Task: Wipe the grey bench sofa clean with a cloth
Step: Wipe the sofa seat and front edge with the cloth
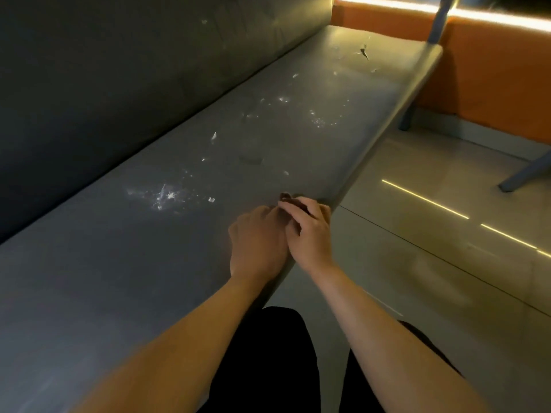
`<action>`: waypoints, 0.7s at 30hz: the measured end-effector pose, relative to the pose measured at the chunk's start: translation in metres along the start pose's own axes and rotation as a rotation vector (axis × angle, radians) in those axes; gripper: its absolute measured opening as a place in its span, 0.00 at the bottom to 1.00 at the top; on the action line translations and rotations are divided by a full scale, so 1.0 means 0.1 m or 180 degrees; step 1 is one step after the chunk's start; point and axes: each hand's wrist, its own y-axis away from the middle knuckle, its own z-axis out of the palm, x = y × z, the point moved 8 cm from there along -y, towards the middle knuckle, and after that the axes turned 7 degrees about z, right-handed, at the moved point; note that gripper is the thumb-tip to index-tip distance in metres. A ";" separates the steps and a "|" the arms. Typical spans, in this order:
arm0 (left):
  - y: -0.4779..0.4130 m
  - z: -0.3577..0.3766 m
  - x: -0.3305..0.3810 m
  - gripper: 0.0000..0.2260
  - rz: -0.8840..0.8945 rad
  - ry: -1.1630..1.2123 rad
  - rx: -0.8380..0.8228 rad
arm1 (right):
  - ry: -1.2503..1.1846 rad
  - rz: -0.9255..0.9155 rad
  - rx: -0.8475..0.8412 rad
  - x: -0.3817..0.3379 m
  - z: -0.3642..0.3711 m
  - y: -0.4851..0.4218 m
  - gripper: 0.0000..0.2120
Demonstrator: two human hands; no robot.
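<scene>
Near the front edge of the sofa [208,162] seat the right hand [310,231] pinches a small dark cloth [290,199], while the left hand [256,236], fingers curled, touches the right one, but its grip I cannot tell.

Two hands are showing, one left hand [256,236] and one right hand [310,231]; one bench [208,162], one cloth [286,197] and one orange seat [492,70] are also showing.

Grey bench sofa [208,234] (flecked white) bears a dark cloth [286,198] at its edge.
</scene>
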 end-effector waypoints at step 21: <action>0.00 0.08 0.04 0.24 0.0201 -0.0478 -0.0292 | -0.1413 0.1994 0.0630 0.76 -0.09 0.01 0.20</action>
